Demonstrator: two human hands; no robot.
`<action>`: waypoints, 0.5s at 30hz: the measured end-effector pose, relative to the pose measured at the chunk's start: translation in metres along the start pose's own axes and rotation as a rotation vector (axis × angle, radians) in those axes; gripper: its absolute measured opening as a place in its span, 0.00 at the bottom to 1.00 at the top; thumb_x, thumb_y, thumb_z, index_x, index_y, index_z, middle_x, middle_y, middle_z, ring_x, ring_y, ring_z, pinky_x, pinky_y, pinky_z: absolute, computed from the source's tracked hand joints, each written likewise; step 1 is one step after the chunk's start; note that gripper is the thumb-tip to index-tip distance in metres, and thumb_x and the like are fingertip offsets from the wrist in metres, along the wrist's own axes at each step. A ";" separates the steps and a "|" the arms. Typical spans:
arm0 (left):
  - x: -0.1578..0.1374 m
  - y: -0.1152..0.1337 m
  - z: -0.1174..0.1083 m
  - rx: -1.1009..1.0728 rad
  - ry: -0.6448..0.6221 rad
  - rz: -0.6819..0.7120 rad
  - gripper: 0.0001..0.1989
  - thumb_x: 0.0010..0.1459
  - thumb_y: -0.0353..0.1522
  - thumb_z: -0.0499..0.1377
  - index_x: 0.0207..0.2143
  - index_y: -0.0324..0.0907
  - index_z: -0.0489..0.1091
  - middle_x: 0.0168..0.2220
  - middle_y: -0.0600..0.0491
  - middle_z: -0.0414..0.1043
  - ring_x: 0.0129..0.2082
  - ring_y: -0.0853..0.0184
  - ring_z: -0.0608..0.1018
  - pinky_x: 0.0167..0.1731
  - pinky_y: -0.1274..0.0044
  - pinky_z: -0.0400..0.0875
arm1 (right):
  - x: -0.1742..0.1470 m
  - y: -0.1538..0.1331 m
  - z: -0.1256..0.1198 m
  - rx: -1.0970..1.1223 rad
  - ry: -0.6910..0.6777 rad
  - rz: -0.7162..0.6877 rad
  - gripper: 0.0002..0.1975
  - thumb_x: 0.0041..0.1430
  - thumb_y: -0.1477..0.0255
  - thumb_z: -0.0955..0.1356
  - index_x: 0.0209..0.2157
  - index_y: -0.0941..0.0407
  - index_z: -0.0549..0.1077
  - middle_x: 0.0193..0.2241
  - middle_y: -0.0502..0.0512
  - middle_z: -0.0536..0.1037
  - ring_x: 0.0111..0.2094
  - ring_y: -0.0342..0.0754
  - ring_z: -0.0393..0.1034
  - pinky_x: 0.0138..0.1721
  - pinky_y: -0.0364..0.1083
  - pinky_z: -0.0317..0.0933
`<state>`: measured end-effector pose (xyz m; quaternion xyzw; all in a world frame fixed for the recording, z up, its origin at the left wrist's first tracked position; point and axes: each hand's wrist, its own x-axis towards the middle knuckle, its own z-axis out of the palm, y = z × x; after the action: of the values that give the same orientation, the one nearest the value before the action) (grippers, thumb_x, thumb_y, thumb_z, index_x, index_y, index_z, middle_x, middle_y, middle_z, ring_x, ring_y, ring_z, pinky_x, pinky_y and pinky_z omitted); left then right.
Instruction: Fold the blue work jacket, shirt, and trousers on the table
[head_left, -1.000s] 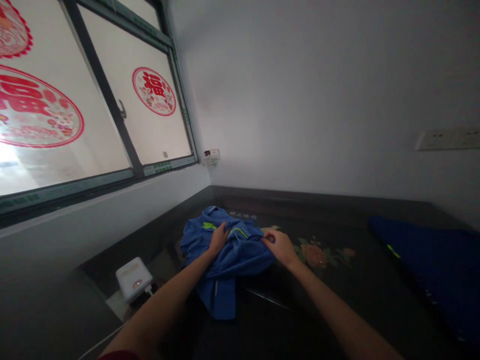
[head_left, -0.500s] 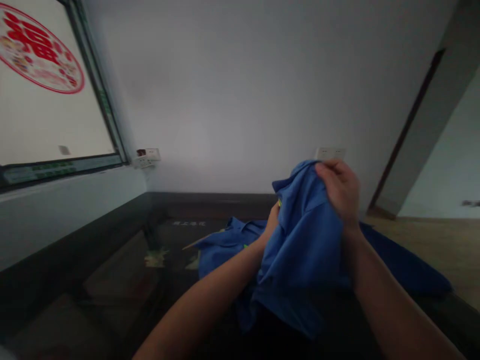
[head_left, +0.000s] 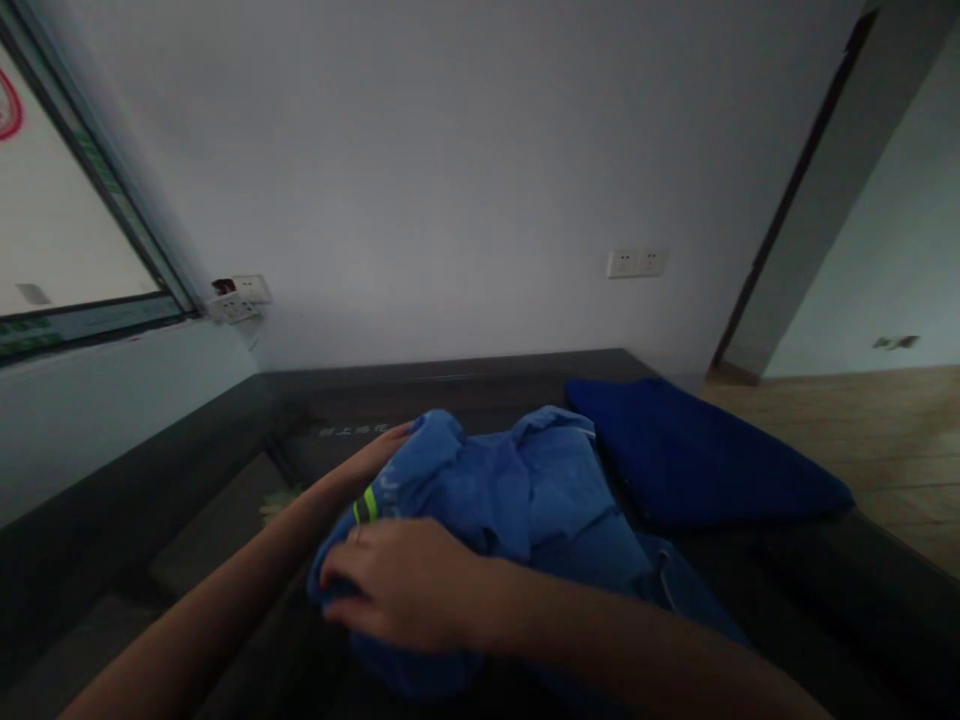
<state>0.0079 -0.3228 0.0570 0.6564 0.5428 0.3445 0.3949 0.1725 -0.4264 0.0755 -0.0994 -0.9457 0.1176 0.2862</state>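
A crumpled blue work jacket [head_left: 555, 490] lies on the dark table, with a yellow-green and grey reflective strip [head_left: 366, 506] showing on its left part. My left hand [head_left: 382, 452] is closed on the far left edge of the jacket, its fingertips partly hidden by the cloth. Nearer to me, my right hand [head_left: 409, 582] reaches across to the left with curled fingers and grips the jacket's near left edge. A ring shows on one of its fingers. Motion blurs both hands slightly.
A darker blue flat piece of cloth [head_left: 697, 455] lies to the right on the glossy dark table [head_left: 450, 372]. Wall sockets [head_left: 636, 263] sit behind it, and more sockets [head_left: 244, 295] near the window corner. Wooden floor [head_left: 885, 420] shows at the right.
The jacket has come down from a raised bunch onto the table. My right hand has moved down and left across it; my left hand has moved left. The view has shifted.
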 end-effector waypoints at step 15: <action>-0.001 -0.009 -0.044 0.626 0.215 0.177 0.22 0.51 0.39 0.53 0.47 0.38 0.68 0.49 0.44 0.71 0.50 0.58 0.73 0.53 0.66 0.65 | -0.101 0.023 -0.053 0.254 0.015 0.213 0.11 0.63 0.73 0.63 0.44 0.57 0.74 0.41 0.55 0.77 0.43 0.44 0.72 0.45 0.42 0.63</action>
<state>-0.0353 -0.3165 0.0686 0.7502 0.6016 0.2613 0.0837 0.2876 -0.4216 0.0596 -0.1630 -0.9052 0.2652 0.2895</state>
